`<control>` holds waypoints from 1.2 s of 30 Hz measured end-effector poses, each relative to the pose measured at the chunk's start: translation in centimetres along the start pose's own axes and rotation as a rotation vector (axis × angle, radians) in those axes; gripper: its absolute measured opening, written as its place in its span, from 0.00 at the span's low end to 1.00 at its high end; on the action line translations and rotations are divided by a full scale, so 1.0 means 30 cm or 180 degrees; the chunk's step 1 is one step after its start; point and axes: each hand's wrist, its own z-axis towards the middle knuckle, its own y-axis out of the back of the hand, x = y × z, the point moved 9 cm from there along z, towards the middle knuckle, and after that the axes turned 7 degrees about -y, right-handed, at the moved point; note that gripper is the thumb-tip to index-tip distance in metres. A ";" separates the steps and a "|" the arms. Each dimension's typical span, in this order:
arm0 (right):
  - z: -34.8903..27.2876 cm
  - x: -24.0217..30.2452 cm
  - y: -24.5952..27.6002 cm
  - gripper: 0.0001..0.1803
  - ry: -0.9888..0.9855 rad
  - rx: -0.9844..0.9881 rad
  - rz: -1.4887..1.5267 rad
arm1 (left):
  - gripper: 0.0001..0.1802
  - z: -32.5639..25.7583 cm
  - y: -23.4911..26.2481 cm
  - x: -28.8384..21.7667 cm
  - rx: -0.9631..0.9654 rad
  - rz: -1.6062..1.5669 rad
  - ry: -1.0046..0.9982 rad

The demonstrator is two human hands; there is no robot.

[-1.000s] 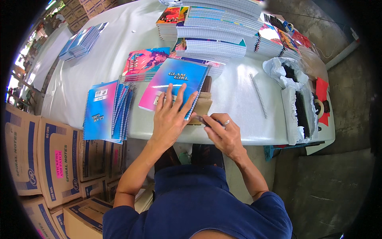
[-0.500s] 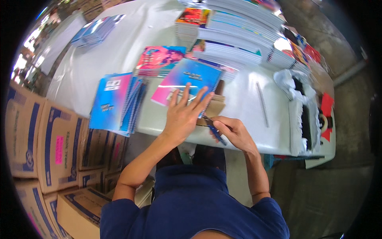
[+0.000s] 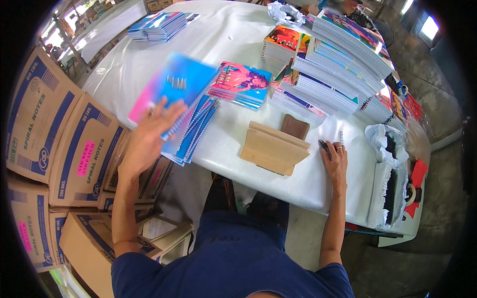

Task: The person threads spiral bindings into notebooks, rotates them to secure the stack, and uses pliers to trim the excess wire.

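While the left hand (image 3: 149, 136) carries a blue and pink notebook (image 3: 171, 92) over to the left, the right hand (image 3: 335, 161) rests on the white table (image 3: 233, 144). The notebook is blurred, so it looks to be moving fast. The left hand's fingers are spread flat and wide under it, more holding it up than pinching it. It hangs just above a pile of blue notebooks (image 3: 196, 129) that lies by the near left edge of the table.

The right hand lies nearly flat, with a dark pen (image 3: 324, 147) at its fingers. I cannot tell if the fingers are closed on the pen or only touching it. A thin wire coil (image 3: 341, 137) lies just past the fingertips.

I think the step now is putting a done notebook onto the pile. The next move calls for setting it down square on top, with its wire side lined up with the others, and then letting go.

Between the two hands sits a stack of brown cardboard sheets (image 3: 273, 149), with a small brown pad (image 3: 294, 126) behind it. More notebooks are stacked high at the far right (image 3: 343, 59). Big cardboard boxes (image 3: 54, 139) stand on the floor to the left.
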 end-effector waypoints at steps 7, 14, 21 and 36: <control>0.146 0.049 0.091 0.08 0.0170 -0.0638 0.0423 | 0.47 0.238 -0.250 -0.088 0.0615 0.0463 -0.0710; 0.429 0.299 -0.228 0.09 0.0079 0.1154 0.2543 | 0.46 0.737 -0.727 0.096 0.0852 0.1179 -0.0214; 0.496 0.412 -0.619 0.21 -0.0971 0.2543 0.2009 | 0.36 0.656 -0.748 0.075 0.0620 0.1083 -0.0114; 0.560 0.446 -0.692 0.35 -0.2346 0.2836 0.2448 | 0.24 0.681 -0.678 0.137 -0.0007 0.0026 0.0045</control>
